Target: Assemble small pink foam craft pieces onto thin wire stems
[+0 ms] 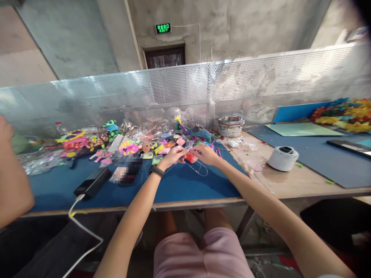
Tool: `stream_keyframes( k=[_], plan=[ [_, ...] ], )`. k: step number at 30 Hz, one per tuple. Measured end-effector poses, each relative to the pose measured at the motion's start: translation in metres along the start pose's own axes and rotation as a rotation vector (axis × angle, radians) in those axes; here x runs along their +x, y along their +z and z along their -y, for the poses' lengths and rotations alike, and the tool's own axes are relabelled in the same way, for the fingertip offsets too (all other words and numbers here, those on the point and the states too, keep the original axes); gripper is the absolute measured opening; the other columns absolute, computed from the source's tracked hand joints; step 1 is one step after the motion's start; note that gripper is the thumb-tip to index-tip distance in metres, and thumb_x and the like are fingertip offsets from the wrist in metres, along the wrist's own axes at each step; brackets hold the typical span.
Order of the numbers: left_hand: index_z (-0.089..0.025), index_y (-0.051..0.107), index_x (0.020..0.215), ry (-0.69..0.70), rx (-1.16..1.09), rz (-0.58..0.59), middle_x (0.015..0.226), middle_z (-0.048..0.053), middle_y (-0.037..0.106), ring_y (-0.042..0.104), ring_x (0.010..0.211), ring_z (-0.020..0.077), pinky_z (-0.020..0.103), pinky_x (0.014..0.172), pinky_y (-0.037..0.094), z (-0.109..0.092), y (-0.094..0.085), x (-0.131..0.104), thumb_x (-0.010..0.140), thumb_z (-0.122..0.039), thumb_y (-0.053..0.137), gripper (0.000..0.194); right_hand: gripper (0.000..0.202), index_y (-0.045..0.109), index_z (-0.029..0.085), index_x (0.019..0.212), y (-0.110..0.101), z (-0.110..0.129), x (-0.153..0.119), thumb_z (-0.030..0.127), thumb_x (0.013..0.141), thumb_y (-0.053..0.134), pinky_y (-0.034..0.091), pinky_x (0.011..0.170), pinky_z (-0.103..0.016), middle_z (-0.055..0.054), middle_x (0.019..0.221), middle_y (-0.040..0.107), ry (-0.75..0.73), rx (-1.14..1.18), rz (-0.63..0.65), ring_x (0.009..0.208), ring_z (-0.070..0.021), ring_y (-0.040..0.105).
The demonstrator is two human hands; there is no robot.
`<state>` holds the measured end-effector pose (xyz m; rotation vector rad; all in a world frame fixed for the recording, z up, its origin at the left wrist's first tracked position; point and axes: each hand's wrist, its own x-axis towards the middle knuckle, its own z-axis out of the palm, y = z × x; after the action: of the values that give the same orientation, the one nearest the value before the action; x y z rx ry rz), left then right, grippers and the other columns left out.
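Just beside the right grip (206, 153) lie red material (191, 157) and looped thread (207, 171).

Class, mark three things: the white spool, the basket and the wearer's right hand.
White spool (282, 161): head view, on its outer side.
Basket (230, 130): head view, on its front wall.
Right hand (206, 153): head view, on its back.

We count our two hands (206, 153), one co-worker's arm (13, 173), one wristband (157, 171), one basket (231, 128), one spool (280, 163), one exit sign (163, 28), one door (165, 59), one black box (92, 183) and one white cable (100, 240); the colourful pieces (129, 148) are too jumbled to count.
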<state>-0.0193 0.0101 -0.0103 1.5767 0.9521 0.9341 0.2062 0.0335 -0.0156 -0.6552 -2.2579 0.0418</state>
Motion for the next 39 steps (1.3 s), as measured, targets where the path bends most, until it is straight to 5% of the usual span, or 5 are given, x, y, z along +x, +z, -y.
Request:
stream_keyframes(
  k=[13, 22, 26, 39],
  plan=[
    [-0.013, 0.068, 0.111, -0.020, -0.129, 0.147, 0.109, 0.015, 0.071, 0.070, 0.096, 0.0206, 0.030, 0.077, 0.058, 0.002, -0.003, -0.001, 0.083, -0.038, 0.074, 0.038, 0.027, 0.074, 0.022, 0.099, -0.010, -0.006, 0.002, 0.037, 0.099, 0.051, 0.045, 0.087, -0.038, -0.007, 0.100, 0.073, 0.000, -0.021, -0.099, 0.090, -0.0215, 0.062],
    [-0.010, 0.067, 0.104, 0.051, -0.195, -0.066, 0.103, 0.014, 0.073, 0.071, 0.090, 0.0191, 0.034, 0.081, 0.059, 0.000, -0.001, 0.004, 0.084, -0.027, 0.074, 0.027, 0.033, 0.075, 0.020, 0.104, -0.021, -0.005, 0.001, 0.043, 0.098, 0.052, 0.049, 0.081, -0.033, -0.007, 0.099, 0.075, 0.093, 0.141, -0.092, 0.085, -0.0196, 0.066],
    [-0.010, 0.067, 0.104, 0.070, -0.210, -0.085, 0.101, 0.013, 0.073, 0.071, 0.093, 0.0216, 0.039, 0.087, 0.058, 0.002, -0.001, 0.005, 0.085, -0.025, 0.073, 0.025, 0.036, 0.073, 0.020, 0.117, -0.015, -0.006, -0.002, 0.043, 0.094, 0.057, 0.049, 0.072, -0.029, -0.006, 0.096, 0.075, 0.119, 0.137, -0.055, 0.078, -0.0184, 0.065],
    [-0.012, 0.064, 0.105, 0.087, -0.109, -0.105, 0.101, 0.013, 0.073, 0.071, 0.091, 0.0220, 0.039, 0.081, 0.060, 0.012, 0.004, 0.009, 0.080, -0.039, 0.076, 0.039, 0.029, 0.073, 0.026, 0.117, -0.005, 0.001, 0.000, 0.025, 0.095, 0.054, 0.046, 0.069, -0.025, -0.004, 0.098, 0.075, 0.140, -0.027, 0.043, 0.074, -0.0151, 0.064]
  ],
)
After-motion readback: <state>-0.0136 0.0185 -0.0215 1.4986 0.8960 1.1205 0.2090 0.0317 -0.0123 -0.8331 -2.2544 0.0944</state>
